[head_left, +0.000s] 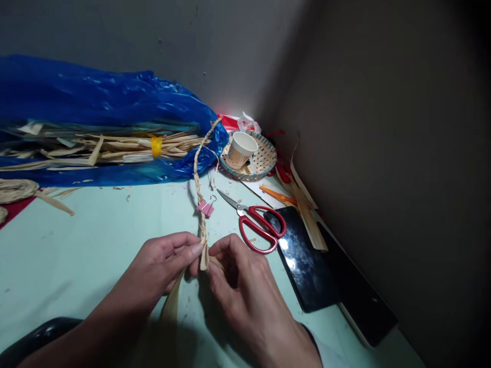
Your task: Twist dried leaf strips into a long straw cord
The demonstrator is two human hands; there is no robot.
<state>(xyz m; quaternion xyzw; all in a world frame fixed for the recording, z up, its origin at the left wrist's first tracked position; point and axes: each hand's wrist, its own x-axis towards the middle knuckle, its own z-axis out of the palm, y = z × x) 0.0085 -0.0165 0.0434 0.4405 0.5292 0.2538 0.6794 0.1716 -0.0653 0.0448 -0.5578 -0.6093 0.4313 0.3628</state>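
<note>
In the head view, both hands meet low at the centre of a pale green table (pixel 95 240). The left hand (pixel 164 263) pinches the lower end of a braided straw cord (pixel 198 184) between thumb and fingertips, closed narrowly on it. The right hand (pixel 240 286) presses in from the other side, its fingers curled tight on the same end, where loose flat straw strips (pixel 172 301) fan down and away beneath the hands.

The cord is thin, tan and evenly plaited. It runs from the hands up the table, bending slightly, to a blue plastic bag (pixel 115 102) at the back. A pink binder clip (pixel 206 207) is clamped on it just above the hands.

The bag lies on its side and holds a bundle of dried straw strips (pixel 115 145) bound with a yellow band (pixel 156 145).

Red-handled scissors (pixel 257 225) lie closed just right of the cord, touching a black phone (pixel 307 260). Behind them a small woven basket (pixel 251 161) holds a tipped paper cup (pixel 241 148). A coil of braid (pixel 15 189) sits at the left edge.
</note>
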